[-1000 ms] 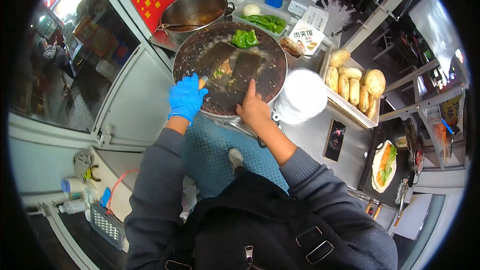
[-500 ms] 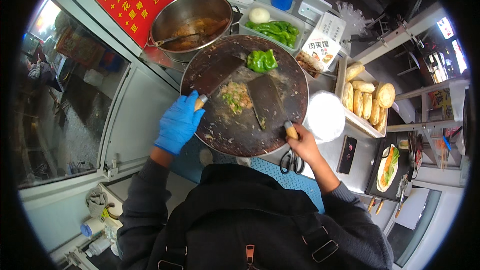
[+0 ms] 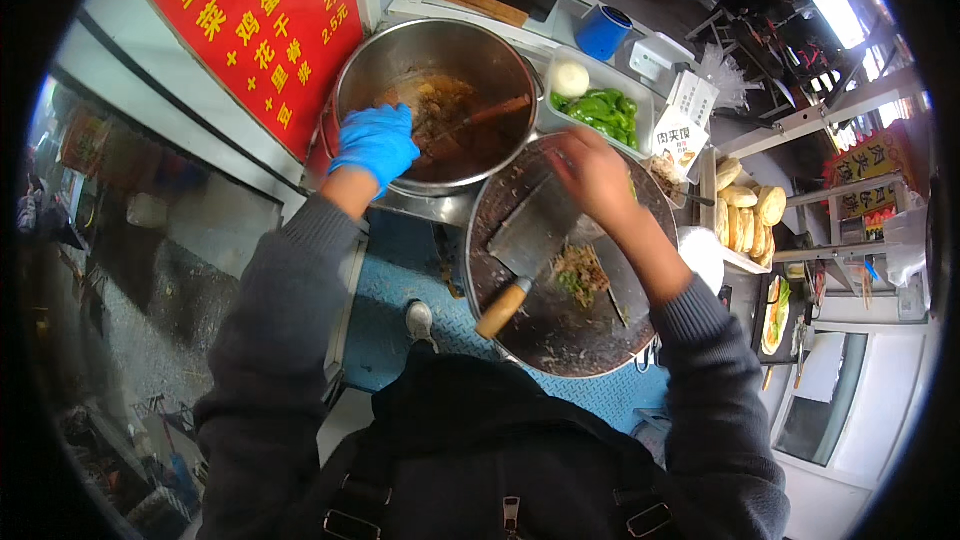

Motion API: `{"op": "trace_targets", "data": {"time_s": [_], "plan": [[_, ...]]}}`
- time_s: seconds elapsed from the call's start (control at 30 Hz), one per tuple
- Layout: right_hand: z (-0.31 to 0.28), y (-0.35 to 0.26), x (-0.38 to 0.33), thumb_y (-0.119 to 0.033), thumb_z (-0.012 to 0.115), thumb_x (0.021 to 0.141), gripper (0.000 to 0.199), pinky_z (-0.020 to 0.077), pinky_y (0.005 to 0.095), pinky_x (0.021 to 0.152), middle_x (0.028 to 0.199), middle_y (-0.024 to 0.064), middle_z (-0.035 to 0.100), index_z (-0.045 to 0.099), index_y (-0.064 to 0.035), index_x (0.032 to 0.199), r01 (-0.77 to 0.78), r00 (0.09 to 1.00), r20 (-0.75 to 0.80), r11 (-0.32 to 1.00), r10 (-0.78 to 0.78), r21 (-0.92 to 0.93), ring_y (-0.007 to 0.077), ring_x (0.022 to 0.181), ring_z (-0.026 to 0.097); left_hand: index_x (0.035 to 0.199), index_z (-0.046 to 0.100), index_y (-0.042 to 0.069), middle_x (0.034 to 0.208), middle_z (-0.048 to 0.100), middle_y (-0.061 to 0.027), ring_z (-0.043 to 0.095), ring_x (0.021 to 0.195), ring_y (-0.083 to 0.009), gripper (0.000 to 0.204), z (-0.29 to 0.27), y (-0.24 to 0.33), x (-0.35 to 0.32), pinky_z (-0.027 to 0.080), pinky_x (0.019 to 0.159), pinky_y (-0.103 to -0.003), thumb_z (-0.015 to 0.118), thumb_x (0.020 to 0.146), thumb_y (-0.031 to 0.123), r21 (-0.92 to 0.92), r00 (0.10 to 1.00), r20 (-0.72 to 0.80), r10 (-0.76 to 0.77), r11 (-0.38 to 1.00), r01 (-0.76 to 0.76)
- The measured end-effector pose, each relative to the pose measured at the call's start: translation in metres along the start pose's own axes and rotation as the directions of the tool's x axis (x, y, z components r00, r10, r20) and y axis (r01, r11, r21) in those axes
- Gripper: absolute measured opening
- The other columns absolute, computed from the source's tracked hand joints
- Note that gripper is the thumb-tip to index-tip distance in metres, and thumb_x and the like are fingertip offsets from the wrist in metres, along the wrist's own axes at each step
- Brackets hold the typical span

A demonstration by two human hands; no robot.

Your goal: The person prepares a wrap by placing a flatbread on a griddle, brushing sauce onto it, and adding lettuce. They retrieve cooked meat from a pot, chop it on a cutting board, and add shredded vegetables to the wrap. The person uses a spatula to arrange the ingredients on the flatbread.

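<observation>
My left hand (image 3: 375, 148), in a blue glove, is closed at the near left rim of the big steel pot (image 3: 440, 32); what its fingers hold is hidden. Brown meat stew (image 3: 430, 105) fills the pot's bottom. My bare right hand (image 3: 597, 175) is over the round chopping board (image 3: 545, 345), fingers apart and slightly blurred. A sliver of green pepper (image 3: 632, 181) shows beside it. One cleaver (image 3: 535, 230) lies on the board with its wooden handle toward me. Chopped meat with green bits (image 3: 578, 275) sits between it and the second cleaver (image 3: 610, 292), partly covered by my right forearm.
Beyond the board stand a tub of green peppers (image 3: 610, 112) with an onion (image 3: 571, 79), and a blue cup (image 3: 604, 32). A box of flatbreads (image 3: 742, 218) and a filled wrap (image 3: 775, 315) on a dark tray are to the right. A red sign (image 3: 245, 30) stands left of the pot.
Both hands have let go of the cleavers, which now lie on the board. My left hand has moved to the pot, and my right hand to the board's far side. The view has shifted left.
</observation>
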State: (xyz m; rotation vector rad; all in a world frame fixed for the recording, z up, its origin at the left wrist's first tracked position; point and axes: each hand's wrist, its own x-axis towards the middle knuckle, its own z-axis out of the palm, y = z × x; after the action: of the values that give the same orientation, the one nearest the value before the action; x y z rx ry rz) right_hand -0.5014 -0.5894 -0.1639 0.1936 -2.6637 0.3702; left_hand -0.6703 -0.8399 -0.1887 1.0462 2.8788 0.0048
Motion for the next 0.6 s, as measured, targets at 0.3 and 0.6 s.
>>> {"op": "trace_targets", "data": {"time_s": [0.3,0.6], "plan": [[0.166,0.040,0.111,-0.021,0.056,0.083,0.019,0.0503,0.0424,0.080,0.096,0.0089,0.069,0.071,-0.0113,0.091,0.124,0.742,0.601,0.819,0.298,-0.560,0.0283,0.092,0.065,0.084,0.071,0.003,0.082,0.068,-0.0206,0.065,0.069,-0.0319,0.020,0.008,-0.062,0.064,0.053,0.062,-0.041,0.064,0.074,0.019,-0.516,0.750,0.647,0.138,0.803,0.297],[0.106,-0.016,0.119,-0.012,0.056,0.079,0.017,0.0550,0.0412,0.068,0.087,0.0117,0.071,0.072,-0.0086,0.084,0.191,0.603,0.775,0.908,0.192,-0.373,0.0291,0.084,0.069,0.100,0.054,0.004,0.077,0.061,-0.0115,0.061,0.062,-0.0187,0.025,-0.029,-0.082,0.016,0.051,0.053,-0.032,0.064,0.082,0.018,-0.679,0.839,0.541,0.061,0.620,0.393]]}}
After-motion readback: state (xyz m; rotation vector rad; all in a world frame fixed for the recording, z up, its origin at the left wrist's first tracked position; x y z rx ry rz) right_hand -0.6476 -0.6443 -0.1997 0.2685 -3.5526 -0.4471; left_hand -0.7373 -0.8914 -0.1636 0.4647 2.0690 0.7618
